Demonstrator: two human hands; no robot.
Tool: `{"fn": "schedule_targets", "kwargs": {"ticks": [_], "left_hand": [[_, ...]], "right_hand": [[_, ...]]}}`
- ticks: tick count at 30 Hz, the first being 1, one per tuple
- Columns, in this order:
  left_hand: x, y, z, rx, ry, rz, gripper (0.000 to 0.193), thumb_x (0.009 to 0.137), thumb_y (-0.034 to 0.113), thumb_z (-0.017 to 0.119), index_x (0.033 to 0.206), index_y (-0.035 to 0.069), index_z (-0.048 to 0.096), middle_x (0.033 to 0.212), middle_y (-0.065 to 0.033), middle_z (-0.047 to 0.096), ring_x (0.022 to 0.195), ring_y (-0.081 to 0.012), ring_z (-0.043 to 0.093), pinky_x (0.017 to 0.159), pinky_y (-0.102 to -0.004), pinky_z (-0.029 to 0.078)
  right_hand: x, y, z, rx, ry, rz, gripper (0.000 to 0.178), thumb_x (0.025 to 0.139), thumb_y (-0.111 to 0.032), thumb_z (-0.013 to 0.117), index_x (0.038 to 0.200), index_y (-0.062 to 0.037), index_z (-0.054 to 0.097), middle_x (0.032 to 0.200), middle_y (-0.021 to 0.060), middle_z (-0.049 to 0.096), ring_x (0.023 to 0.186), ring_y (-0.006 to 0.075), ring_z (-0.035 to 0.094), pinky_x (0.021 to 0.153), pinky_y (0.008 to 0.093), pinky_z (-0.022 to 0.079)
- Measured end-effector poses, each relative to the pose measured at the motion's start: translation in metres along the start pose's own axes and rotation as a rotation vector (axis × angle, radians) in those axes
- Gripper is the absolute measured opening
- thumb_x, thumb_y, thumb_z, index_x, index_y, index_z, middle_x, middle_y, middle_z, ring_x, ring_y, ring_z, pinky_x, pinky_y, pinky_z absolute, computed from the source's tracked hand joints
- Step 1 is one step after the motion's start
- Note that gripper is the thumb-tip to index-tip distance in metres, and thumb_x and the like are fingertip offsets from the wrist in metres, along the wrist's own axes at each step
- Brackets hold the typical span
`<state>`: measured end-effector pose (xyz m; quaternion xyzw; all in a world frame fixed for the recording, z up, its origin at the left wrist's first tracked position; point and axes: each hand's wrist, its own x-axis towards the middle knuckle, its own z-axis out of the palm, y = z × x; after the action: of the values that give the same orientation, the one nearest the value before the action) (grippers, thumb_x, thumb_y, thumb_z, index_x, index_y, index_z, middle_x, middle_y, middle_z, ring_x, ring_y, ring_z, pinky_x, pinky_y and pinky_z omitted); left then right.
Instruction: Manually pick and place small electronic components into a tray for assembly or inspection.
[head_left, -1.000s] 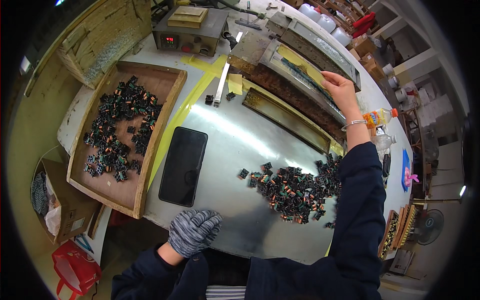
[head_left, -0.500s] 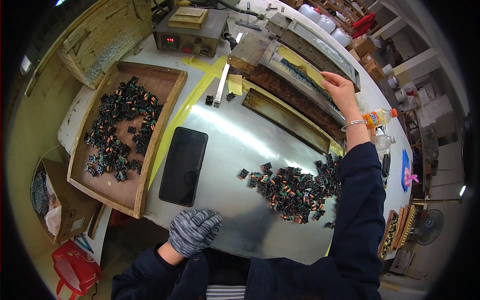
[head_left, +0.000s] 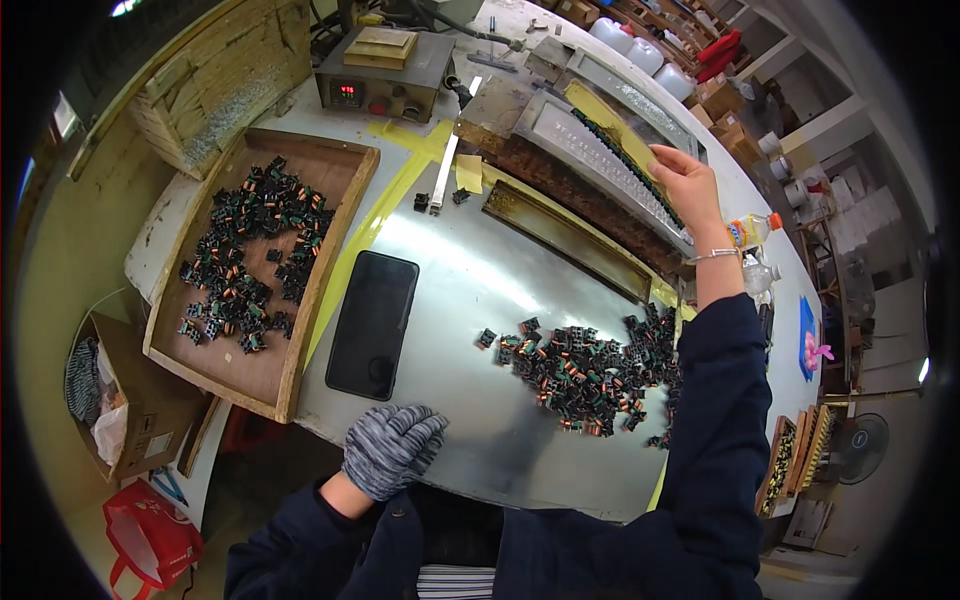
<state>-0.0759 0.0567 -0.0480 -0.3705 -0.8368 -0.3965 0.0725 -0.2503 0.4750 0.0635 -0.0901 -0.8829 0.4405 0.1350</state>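
My bare right hand (head_left: 688, 188) reaches far forward and pinches the near end of a long yellow strip (head_left: 620, 125). A row of small dark green coil parts lines the strip's near edge. The strip is held over the far side of a long metal trough (head_left: 600, 150) with a silvery, shiny surface. My left hand (head_left: 393, 450), in a grey striped knit glove, rests closed at the table's front edge. Its fingers are curled and nothing shows in them. Just beyond it lies a black phone (head_left: 373, 325).
A pile of small coil parts (head_left: 590, 375) covers the metal tabletop at right. On the left, a wooden tray (head_left: 290, 385) holds more. A control box (head_left: 385, 75) with a red display stands behind. Near my right wrist are plastic bottles (head_left: 752, 230). A shallow empty tray (head_left: 565, 240) lies before the trough.
The strip has shifted toward the trough's far side with my right hand, and more of the silvery surface shows. My left hand stays closed at the table's edge. The view has shifted slightly.
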Motion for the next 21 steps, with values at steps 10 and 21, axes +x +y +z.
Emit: {"fn": "schedule_targets", "kwargs": {"ticks": [10,21], "left_hand": [[-0.035,0.073,-0.005,0.023,0.021,0.024,0.017,0.070,0.010,0.068,0.087,0.011,0.064,0.085,-0.0073,0.063,0.075,-0.0262,0.060,0.067,-0.0373,0.048],[-0.059,0.179,0.029,-0.205,-0.192,-0.212,0.039,0.078,0.028,0.068,0.106,0.002,0.059,0.089,-0.0123,0.065,0.082,-0.0237,0.062,0.073,-0.0332,0.049]], "right_hand": [[-0.206,-0.041,-0.046,1.120,0.056,0.155,0.025,0.086,-0.004,0.054,0.110,-0.0041,0.053,0.104,0.0063,0.060,0.097,0.0189,0.057,0.086,0.0337,0.047],[-0.486,-0.032,-0.027,1.331,0.224,0.492,0.031,0.085,0.003,0.052,0.115,-0.0047,0.048,0.113,0.0052,0.055,0.103,0.0182,0.056,0.091,0.0332,0.047]]}}
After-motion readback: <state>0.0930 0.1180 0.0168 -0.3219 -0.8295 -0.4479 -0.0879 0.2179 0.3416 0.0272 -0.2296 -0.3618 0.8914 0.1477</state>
